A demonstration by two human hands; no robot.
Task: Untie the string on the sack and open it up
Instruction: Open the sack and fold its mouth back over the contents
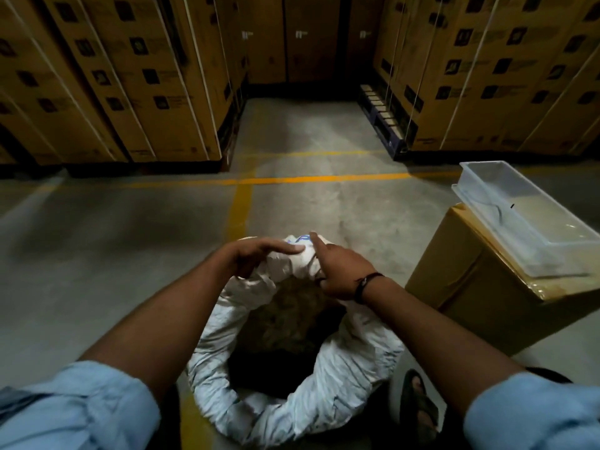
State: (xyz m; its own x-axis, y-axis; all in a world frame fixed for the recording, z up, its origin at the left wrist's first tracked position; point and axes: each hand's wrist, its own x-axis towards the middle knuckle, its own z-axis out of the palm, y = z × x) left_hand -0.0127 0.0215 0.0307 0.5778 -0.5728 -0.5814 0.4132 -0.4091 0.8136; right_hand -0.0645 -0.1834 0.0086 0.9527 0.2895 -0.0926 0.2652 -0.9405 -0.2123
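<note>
A white woven sack [350, 368] stands on the floor between my forearms, its mouth wide open and its rim rolled down. Dark brownish loose material [292, 323] shows inside. At the far side of the mouth a bunched fold of the rim [292, 264] is raised. My left hand [256, 253] grips that fold from the left, index finger stretched along its top. My right hand [337, 271] grips the same fold from the right, index finger pointing away. A dark cord sits on my right wrist. I see no string on the sack.
A sealed brown carton [480, 297] stands right of the sack with a clear plastic tray [519, 219] on top. My sandalled foot [418, 404] is at the lower right. Stacked cartons [136, 79] on pallets line both sides. Yellow floor lines [292, 180] cross ahead.
</note>
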